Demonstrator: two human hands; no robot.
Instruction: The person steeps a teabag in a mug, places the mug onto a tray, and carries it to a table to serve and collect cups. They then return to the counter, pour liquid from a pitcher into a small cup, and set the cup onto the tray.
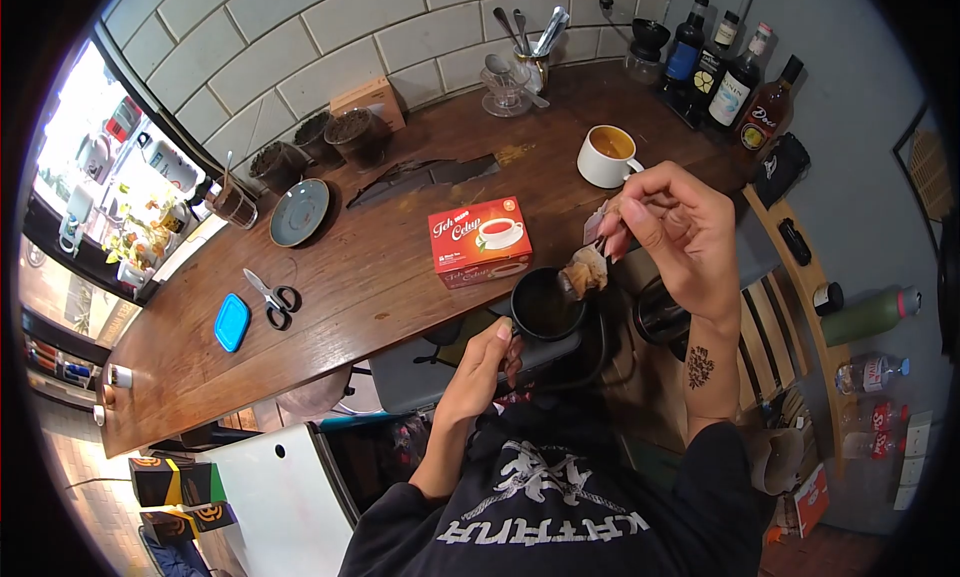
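A dark mug [547, 305] is held by its handle in my left hand [482, 367], whose fingers are closed, just off the table's front edge. My right hand [672, 232] is closed in a pinch, with a wet brown tea bag [586, 273] hanging below its fingertips at the right side of the mug's rim. Behind the mug stands a red tea box [481, 241] on the wooden table [400, 312]. A white mug [608, 157] with orange-brown contents stands just behind my right hand.
Scissors [272, 299], a blue lid [232, 323] and a grey plate [300, 214] lie to the left. Dark pots [356, 139] stand near the tiled wall. Cutlery in a holder [532, 69] and several bottles [733, 90] stand at the back right.
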